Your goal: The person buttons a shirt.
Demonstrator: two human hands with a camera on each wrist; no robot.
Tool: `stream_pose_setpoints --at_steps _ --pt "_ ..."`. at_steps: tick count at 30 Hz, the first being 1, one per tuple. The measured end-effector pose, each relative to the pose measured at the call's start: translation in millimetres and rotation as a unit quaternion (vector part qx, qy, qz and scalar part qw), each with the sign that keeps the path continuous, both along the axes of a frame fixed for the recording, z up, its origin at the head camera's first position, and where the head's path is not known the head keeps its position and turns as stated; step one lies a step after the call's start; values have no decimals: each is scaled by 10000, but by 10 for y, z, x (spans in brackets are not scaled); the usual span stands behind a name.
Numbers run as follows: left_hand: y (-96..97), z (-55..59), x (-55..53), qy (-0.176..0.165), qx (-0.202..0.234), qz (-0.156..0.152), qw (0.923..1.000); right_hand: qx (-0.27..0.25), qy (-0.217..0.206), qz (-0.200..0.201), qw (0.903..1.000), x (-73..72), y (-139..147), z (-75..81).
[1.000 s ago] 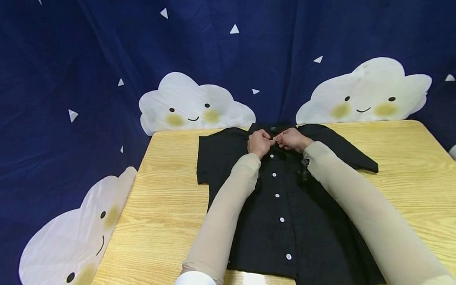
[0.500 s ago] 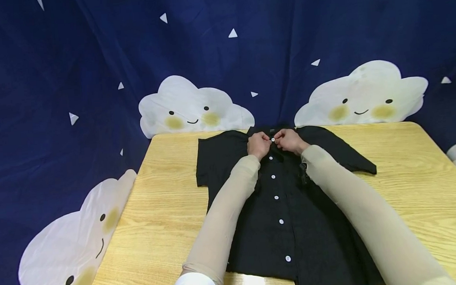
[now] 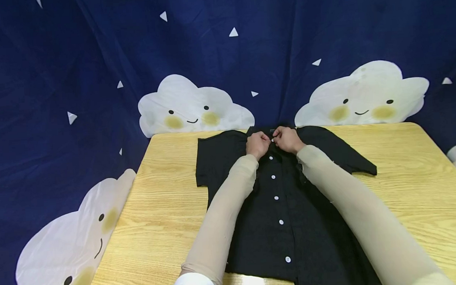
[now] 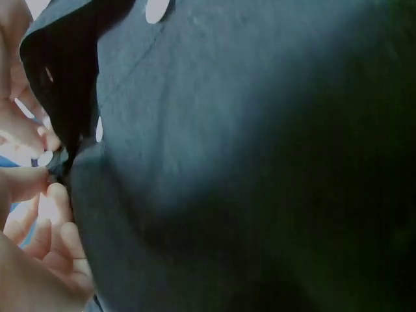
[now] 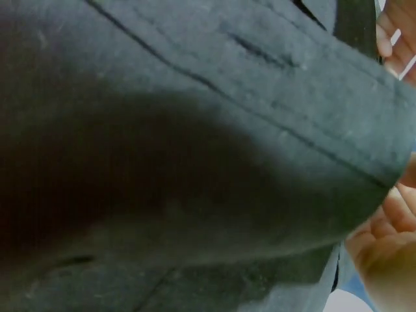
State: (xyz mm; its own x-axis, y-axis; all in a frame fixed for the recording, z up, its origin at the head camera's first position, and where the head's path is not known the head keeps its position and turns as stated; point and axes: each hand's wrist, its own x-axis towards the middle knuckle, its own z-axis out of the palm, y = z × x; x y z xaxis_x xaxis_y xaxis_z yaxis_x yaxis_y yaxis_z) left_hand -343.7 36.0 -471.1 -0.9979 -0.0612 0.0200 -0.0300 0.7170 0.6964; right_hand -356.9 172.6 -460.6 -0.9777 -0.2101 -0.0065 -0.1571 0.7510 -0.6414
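Note:
A black short-sleeved shirt (image 3: 253, 228) lies face up on the table, its collar at the far edge and white buttons down the front. At the collar my left hand (image 3: 258, 145) pinches the shirt's front edge beside the top button (image 3: 272, 140). My right hand (image 3: 288, 139) meets it from the other side, thumb and fingers pinching the cloth at that button. In the left wrist view, the button (image 4: 45, 158) shows between the fingertips of both hands. A buttonhole (image 5: 263, 52) is visible on the front band in the right wrist view. Fingers hide part of the collar.
The shirt rests on a light wooden table (image 3: 164, 185). Behind it hangs a dark blue curtain (image 3: 222, 51) printed with white clouds (image 3: 194, 103). Lower buttons (image 3: 281, 222) run down the shirt's front. Its right-hand panel reaches a little lower at the hem.
The top button showed plainly between the hands half a second ago; now the right fingers partly cover it. The right hand has shifted slightly left and turned; the left hand has barely moved.

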Motion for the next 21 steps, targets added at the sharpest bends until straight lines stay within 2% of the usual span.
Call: stream_pose_setpoints --at_steps 4,8,16,21 --pt "-95 -8 -15 -202 -78 115 9997 -142 -207 21 9997 -25 3 -8" --pt "-175 -23 -34 -449 -157 165 9987 -121 -351 307 9988 -50 18 -19" --pt "-232 -51 -27 -672 -251 -234 9971 -106 -400 779 9961 -40 21 -25" --pt "-249 -50 -2 -664 -394 -438 9961 187 -279 999 9944 -8 55 -69"
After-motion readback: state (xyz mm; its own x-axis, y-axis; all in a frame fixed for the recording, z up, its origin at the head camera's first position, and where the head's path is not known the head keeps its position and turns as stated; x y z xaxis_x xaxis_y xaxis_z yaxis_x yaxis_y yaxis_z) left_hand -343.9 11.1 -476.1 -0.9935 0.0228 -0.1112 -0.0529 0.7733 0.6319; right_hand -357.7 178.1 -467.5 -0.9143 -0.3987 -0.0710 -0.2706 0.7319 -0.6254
